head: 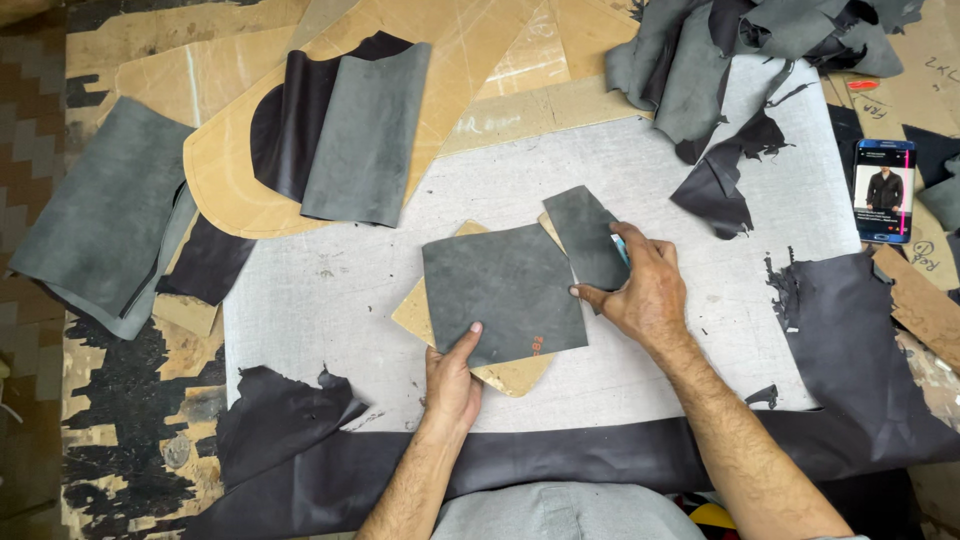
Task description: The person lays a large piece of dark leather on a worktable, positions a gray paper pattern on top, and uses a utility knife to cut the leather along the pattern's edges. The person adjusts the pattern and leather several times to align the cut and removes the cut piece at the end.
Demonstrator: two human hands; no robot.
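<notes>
A dark grey square leather piece (500, 290) lies on a tan cardboard pattern (415, 312) in the middle of the white cutting board (320, 290). My left hand (452, 378) pinches the piece's lower edge together with the cardboard beneath. My right hand (645, 290) grips a smaller dark grey leather piece (585, 235) at the square's upper right, with its thumb touching the square's right edge. Something light blue shows under the right fingers; I cannot tell what it is.
Folded grey and dark leather pieces (345, 125) lie on large tan patterns (220, 170) at the upper left. More grey leather (110, 215) hangs at the left. Scraps (730, 50) pile at the upper right. A phone (884, 190) rests at the right edge. Dark leather (850, 340) covers the near edge.
</notes>
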